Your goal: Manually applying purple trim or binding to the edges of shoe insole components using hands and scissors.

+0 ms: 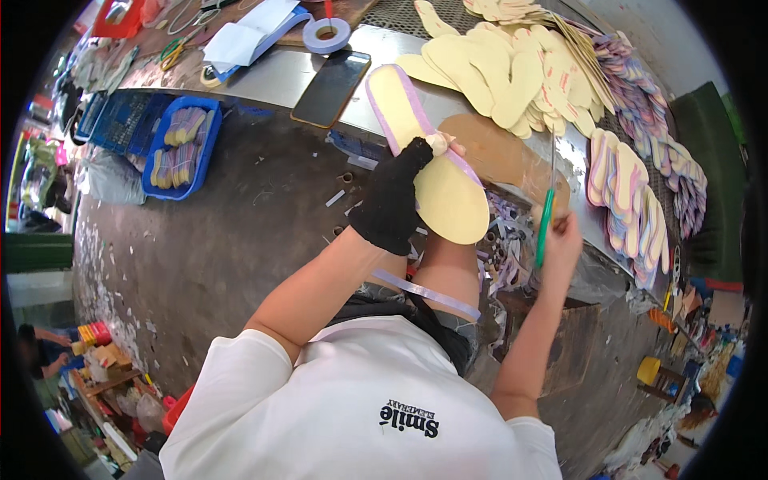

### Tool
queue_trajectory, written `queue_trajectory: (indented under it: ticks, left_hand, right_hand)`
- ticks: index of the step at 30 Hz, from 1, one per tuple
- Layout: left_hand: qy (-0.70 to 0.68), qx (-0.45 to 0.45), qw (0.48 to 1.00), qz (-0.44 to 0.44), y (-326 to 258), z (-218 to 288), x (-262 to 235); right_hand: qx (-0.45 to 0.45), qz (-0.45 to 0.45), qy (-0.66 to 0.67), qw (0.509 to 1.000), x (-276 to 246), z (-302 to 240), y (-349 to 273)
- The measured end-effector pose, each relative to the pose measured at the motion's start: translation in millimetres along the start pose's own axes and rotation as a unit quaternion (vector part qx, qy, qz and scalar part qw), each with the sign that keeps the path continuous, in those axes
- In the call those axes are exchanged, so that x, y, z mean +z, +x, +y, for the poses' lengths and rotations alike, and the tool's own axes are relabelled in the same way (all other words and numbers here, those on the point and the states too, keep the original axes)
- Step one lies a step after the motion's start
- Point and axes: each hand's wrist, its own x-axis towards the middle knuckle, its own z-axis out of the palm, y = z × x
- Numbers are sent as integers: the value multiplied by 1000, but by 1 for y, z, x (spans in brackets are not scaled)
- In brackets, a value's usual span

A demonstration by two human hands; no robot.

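1. Here's the left hand (392, 196), black-gloved with bare fingertips, closed in a pinch around the narrow waist of a yellow insole (453, 210). Gripping the middle probably keeps both ends free and much of the purple-trimmed rim exposed.
2. Over on the right, the right hand (562, 232) wraps the handles of green-handled scissors (545, 228), blades pointing away from the body, presumably so the tool stays ready without touching the work. How far the blades are parted, I cannot tell.
3. Up on the metal tabletop (268, 84), loose yellow insoles (508, 76) spread over the far side, while trimmed insoles (628, 184) overlap in a row by the near edge toward the right end; that looks like sorting within arm's reach.
4. A brown pad (488, 152) sits at the near edge, right beside the hands; the phone (332, 88) lies farther left along that edge, with the tape roll (326, 34) behind it, both apparently parked out of the way.
5. And the held insole itself: it reaches past the left hand at both ends, wide end toward the lap, narrow end appearing over the tabletop's near edge; contact there is unclear. The right hand is well apart, to its right.
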Motion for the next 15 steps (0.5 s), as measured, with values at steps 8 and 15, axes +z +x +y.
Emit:
queue_trajectory:
  ticks: [8,15]
  left_hand:
    - [145,87,982,84,-13,-7,30]
    - [202,85,974,50,-10,-9,27]
  right_hand:
    - [-34,-194,263,944,14,-87,-11]
    - [-178,-213,229,933,30,-95,-25]
